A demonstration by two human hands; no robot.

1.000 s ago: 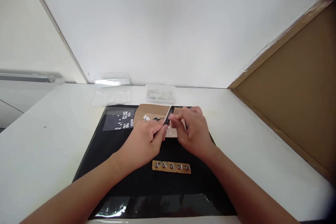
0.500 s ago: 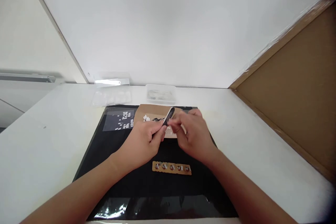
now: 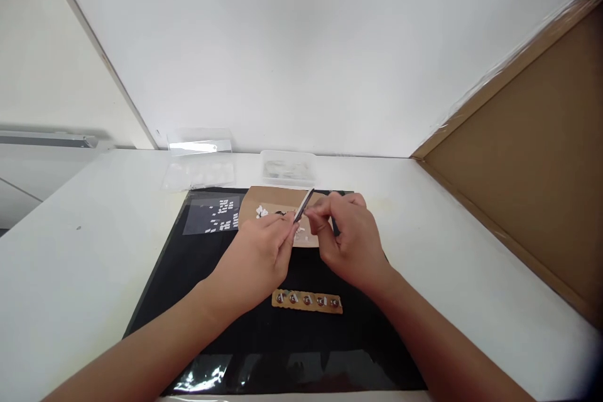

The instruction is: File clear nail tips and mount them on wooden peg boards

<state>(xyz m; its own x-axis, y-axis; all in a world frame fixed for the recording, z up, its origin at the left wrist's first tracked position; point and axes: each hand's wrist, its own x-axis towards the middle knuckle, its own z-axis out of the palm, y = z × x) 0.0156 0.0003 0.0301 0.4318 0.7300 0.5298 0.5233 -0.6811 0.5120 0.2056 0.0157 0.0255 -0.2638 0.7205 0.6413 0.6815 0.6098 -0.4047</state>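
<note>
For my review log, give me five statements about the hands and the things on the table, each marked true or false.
1. The left hand holds a slim dark-and-white object. True.
2. The brown strip carries three round pieces. False: it carries five.
3. The right hand lies flat on the black mat. False: it is raised, its fingers bent close to the slim object.
4. The shallow clear box is on the white table, beyond the black mat. True.
5. The clear sheet with small white pieces is right of the brown sheet. False: it is to its left.
</note>
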